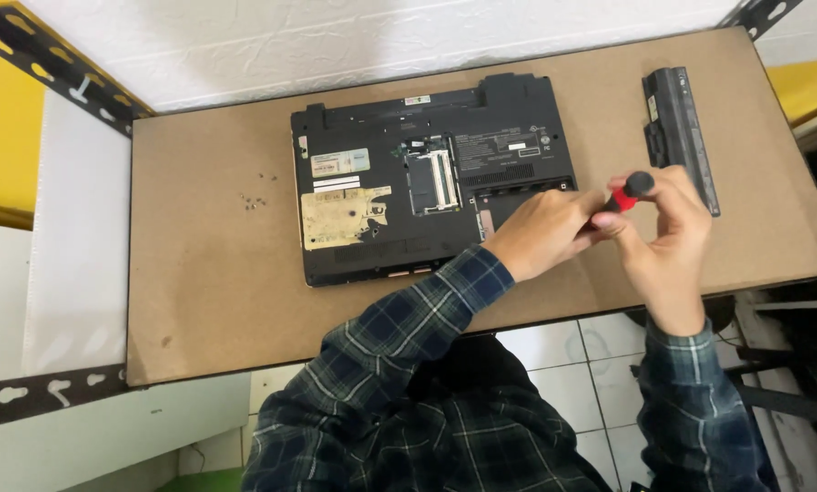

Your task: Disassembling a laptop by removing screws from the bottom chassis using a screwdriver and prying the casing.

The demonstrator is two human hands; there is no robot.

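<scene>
Head view: red-black screwdriver [629, 193] gripped by closed right hand [668, 239] fingers; left hand [543, 232] curled at shaft, over upturned laptop [399, 182] on bench [208, 273].

Your red-and-black screwdriver [629, 193] stands tilted over the right front corner of the black laptop [431, 173], which lies upside down, memory bay open.

A small repair workbench, likely a home workshop: a bare fibreboard shelf [199, 301] on slotted steel angle framing [53, 64], an upturned laptop [427, 173] under the hands, loose screws [254, 200] to their left, tiled floor [572, 374] below.
</scene>
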